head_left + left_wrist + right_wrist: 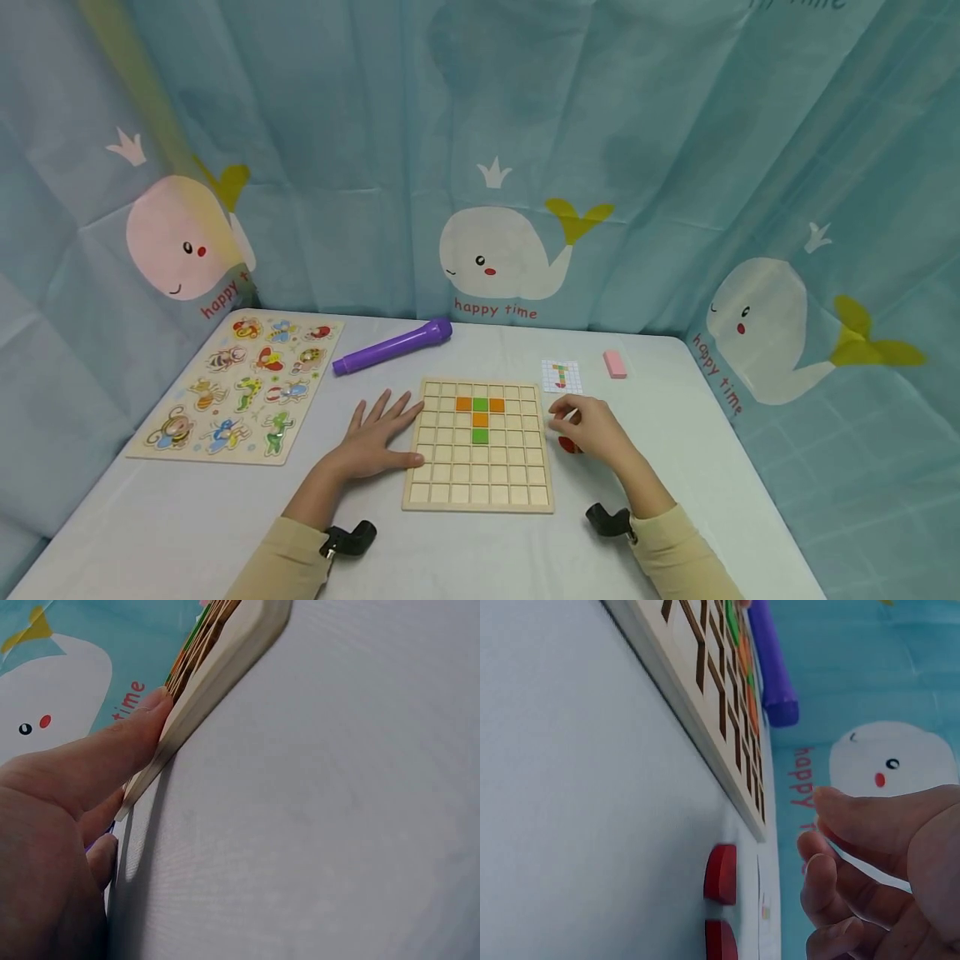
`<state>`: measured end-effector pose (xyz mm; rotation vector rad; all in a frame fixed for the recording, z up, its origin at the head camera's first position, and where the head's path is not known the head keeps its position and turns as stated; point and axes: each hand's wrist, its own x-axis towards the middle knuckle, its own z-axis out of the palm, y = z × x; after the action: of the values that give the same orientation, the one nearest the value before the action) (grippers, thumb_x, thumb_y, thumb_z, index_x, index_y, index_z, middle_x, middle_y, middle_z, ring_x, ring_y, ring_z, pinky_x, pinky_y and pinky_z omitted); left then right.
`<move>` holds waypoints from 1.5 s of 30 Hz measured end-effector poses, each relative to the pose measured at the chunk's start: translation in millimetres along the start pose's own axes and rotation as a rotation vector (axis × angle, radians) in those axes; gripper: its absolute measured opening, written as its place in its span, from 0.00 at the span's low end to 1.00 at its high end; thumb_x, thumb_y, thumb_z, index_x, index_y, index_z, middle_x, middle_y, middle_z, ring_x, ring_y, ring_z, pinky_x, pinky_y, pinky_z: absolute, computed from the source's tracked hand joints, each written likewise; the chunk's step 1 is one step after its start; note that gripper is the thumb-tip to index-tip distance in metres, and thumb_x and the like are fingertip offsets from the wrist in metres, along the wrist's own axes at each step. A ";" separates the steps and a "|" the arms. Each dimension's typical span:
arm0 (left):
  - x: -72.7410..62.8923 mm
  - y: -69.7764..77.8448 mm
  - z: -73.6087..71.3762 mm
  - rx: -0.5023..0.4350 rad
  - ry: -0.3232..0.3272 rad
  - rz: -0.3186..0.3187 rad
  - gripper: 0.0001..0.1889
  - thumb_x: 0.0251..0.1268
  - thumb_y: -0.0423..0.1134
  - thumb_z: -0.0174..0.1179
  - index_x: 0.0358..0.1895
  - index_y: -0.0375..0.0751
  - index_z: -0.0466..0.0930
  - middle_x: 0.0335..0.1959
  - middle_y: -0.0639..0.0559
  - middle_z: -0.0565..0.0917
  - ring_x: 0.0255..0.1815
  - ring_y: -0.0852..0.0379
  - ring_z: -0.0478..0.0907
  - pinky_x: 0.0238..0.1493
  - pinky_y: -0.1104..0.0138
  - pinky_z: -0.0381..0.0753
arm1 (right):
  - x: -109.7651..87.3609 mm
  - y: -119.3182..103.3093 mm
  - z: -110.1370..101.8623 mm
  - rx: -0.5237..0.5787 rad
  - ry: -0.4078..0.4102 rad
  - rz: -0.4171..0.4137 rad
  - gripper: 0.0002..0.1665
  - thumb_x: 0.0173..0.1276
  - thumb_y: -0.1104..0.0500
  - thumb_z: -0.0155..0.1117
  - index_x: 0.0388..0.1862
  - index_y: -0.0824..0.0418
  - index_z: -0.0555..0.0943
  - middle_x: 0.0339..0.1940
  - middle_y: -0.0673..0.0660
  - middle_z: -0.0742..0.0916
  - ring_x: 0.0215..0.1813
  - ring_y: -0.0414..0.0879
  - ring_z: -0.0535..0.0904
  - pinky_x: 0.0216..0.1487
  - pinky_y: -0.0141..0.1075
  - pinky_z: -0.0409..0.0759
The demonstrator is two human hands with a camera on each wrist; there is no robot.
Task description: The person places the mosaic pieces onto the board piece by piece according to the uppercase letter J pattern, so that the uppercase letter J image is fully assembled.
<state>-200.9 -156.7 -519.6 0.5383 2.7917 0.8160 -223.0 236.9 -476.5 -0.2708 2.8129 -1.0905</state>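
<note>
A square wooden grid board [477,507] lies mid-table with orange and green square tiles [480,420] forming a T. My left hand [375,442] has its fingers spread at the board's left side, fingertips and thumb touching its edge. In the left wrist view the thumb [135,742] presses against the board's rim. Just right of the board hovers my right hand [588,425], fingers loosely bent with nothing visible between them. Two red curved blocks [721,874] lie on the table below it; the hand partly covers them in the head view.
A small pattern card [562,377] lies behind the right hand, with a pink block [614,364] farther right. A purple toy microphone [393,346] lies behind the board. To the left is an insect picture puzzle board [255,447]. A whale-print curtain [345,233] hangs behind the table.
</note>
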 end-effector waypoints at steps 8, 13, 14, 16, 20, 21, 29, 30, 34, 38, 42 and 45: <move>-1.0 -0.1 1.0 -0.003 0.005 0.003 0.50 0.57 0.67 0.66 0.81 0.53 0.56 0.83 0.44 0.51 0.83 0.34 0.34 0.77 0.35 0.24 | -3.1 15.4 -9.7 0.041 -0.012 0.043 0.12 0.66 0.57 0.73 0.46 0.58 0.85 0.37 0.49 0.86 0.29 0.45 0.81 0.25 0.35 0.80; -1.1 -1.4 1.9 -0.001 0.007 0.003 0.51 0.57 0.67 0.66 0.81 0.53 0.56 0.83 0.44 0.50 0.83 0.34 0.34 0.77 0.35 0.24 | -6.9 25.0 -17.6 0.039 -0.013 0.075 0.13 0.65 0.57 0.73 0.48 0.58 0.85 0.39 0.50 0.86 0.31 0.45 0.79 0.26 0.35 0.80; -1.2 -1.5 2.0 -0.002 0.009 0.004 0.51 0.56 0.67 0.66 0.81 0.53 0.56 0.83 0.44 0.50 0.83 0.34 0.34 0.77 0.35 0.24 | -8.0 27.3 -19.5 0.037 -0.011 0.079 0.13 0.65 0.58 0.74 0.48 0.58 0.85 0.39 0.51 0.87 0.32 0.44 0.78 0.27 0.35 0.80; -1.1 -1.9 2.4 0.000 0.007 0.002 0.51 0.56 0.67 0.66 0.81 0.54 0.56 0.84 0.45 0.50 0.84 0.34 0.34 0.77 0.36 0.24 | -10.8 32.2 -23.6 0.038 -0.011 0.085 0.14 0.63 0.58 0.75 0.48 0.58 0.86 0.40 0.51 0.87 0.33 0.45 0.78 0.29 0.35 0.80; -0.8 -3.3 3.4 0.000 0.011 0.003 0.51 0.56 0.68 0.66 0.80 0.54 0.57 0.83 0.45 0.51 0.84 0.34 0.34 0.77 0.36 0.23 | -16.3 42.4 -30.8 0.028 -0.021 0.100 0.16 0.61 0.58 0.77 0.48 0.58 0.86 0.43 0.52 0.88 0.36 0.46 0.77 0.33 0.35 0.80; -0.6 -4.0 3.7 0.005 0.010 0.001 0.51 0.56 0.69 0.66 0.81 0.54 0.56 0.84 0.46 0.51 0.84 0.35 0.34 0.77 0.36 0.23 | -17.7 45.1 -32.5 0.028 -0.025 0.105 0.17 0.61 0.58 0.77 0.48 0.58 0.86 0.43 0.53 0.88 0.37 0.46 0.77 0.34 0.36 0.80; -0.1 -5.5 4.3 -0.002 0.015 0.009 0.51 0.56 0.68 0.66 0.81 0.54 0.57 0.84 0.45 0.51 0.84 0.35 0.34 0.77 0.36 0.23 | -29.1 62.2 -41.2 -0.021 -0.049 0.143 0.21 0.54 0.60 0.81 0.47 0.58 0.86 0.43 0.53 0.87 0.41 0.47 0.76 0.41 0.37 0.78; 0.2 -5.5 4.2 0.001 0.013 0.008 0.51 0.56 0.68 0.66 0.81 0.54 0.56 0.84 0.45 0.51 0.84 0.35 0.34 0.77 0.36 0.23 | -30.1 63.4 -41.5 -0.031 -0.055 0.147 0.20 0.54 0.60 0.81 0.46 0.58 0.86 0.42 0.53 0.87 0.41 0.47 0.76 0.41 0.37 0.78; 0.8 -4.3 3.6 -0.001 0.011 0.004 0.51 0.56 0.68 0.66 0.81 0.55 0.56 0.84 0.45 0.50 0.84 0.35 0.34 0.77 0.36 0.23 | -31.7 67.1 -41.8 -0.057 -0.068 0.156 0.16 0.54 0.61 0.81 0.41 0.57 0.86 0.37 0.52 0.84 0.39 0.48 0.74 0.38 0.37 0.77; 1.2 -3.3 3.9 -0.005 0.009 0.001 0.51 0.56 0.68 0.66 0.81 0.55 0.56 0.84 0.46 0.50 0.84 0.35 0.33 0.77 0.36 0.23 | -30.7 69.8 -41.5 -0.055 -0.051 0.141 0.13 0.55 0.61 0.80 0.35 0.57 0.83 0.32 0.52 0.82 0.36 0.47 0.73 0.36 0.36 0.74; 1.0 -3.5 4.6 -0.002 0.009 0.001 0.51 0.56 0.68 0.66 0.81 0.56 0.56 0.84 0.46 0.50 0.84 0.35 0.34 0.77 0.36 0.23 | -27.7 68.3 -40.4 -0.057 -0.027 0.124 0.13 0.59 0.58 0.79 0.34 0.57 0.81 0.30 0.51 0.82 0.35 0.46 0.73 0.34 0.34 0.74; 0.9 -3.7 4.8 -0.003 0.013 0.002 0.50 0.56 0.68 0.66 0.80 0.55 0.57 0.84 0.46 0.51 0.84 0.35 0.34 0.77 0.36 0.23 | -23.4 61.4 -38.2 -0.052 -0.007 0.107 0.11 0.61 0.56 0.78 0.36 0.57 0.83 0.31 0.51 0.83 0.34 0.45 0.74 0.33 0.33 0.75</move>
<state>-201.5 -156.9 -525.7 0.5373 2.8021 0.8269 -214.3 311.4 -489.1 -0.1267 2.8164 -0.9931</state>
